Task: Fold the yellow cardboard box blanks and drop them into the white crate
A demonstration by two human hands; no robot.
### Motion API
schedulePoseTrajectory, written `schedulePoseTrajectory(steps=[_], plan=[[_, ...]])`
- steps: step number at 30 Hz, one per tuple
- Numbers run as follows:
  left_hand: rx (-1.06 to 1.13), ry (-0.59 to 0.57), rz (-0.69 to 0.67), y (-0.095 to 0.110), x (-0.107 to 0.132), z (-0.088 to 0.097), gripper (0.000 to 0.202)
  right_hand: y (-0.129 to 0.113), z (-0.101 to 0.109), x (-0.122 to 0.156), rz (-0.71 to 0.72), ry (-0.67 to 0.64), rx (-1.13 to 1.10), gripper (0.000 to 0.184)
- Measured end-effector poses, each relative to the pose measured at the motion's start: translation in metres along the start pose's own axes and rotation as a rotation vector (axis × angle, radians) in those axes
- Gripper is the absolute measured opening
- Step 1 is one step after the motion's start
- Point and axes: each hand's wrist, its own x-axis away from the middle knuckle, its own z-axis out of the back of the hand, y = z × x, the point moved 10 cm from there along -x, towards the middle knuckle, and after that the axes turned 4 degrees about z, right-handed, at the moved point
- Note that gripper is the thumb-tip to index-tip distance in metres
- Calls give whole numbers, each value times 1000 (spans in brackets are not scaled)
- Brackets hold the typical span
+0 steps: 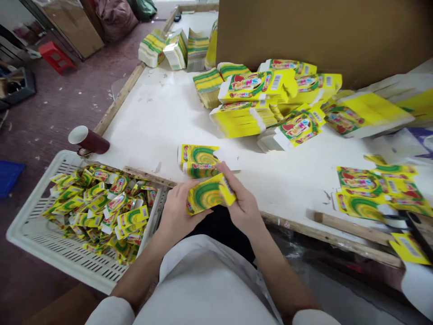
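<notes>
Between my two hands is a small yellow-green carton [206,195] with a swirl print, held over the table's near edge. My left hand [177,210] grips its left end. At the right end, by a barcode flap, my right hand [241,203] has its fingers closed around the carton. Just beyond, another printed carton [198,158] lies on the white table [142,122]. To the left, a white plastic basket [34,230] is heaped with several small made-up cartons [111,203].
Stacks of flat cartons [250,97] lie across the table before a large brown cardboard sheet [321,36]. Loose cartons [375,187] and a wooden strip [352,228] are at the right. A maroon mug [91,140] stands at the left edge; a red stool [57,56] is on the floor.
</notes>
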Motion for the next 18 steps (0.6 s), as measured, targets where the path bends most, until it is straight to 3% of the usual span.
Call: schedulePoseTrajectory(steps=[3,5,13,18], plan=[[92,-28,5,-6,-3,13,58,-8,-15,3,94,-197,100,91],[103,-32,-1,-6,-6,20,58,-11,-19,5,125,-257,162,85],[235,-95,54,-4,-10,19,65,-23,12,0,232,-304,113,45],[227,-12,71,-2,-9,16,60,-19,14,-4,217,-166,66,34]])
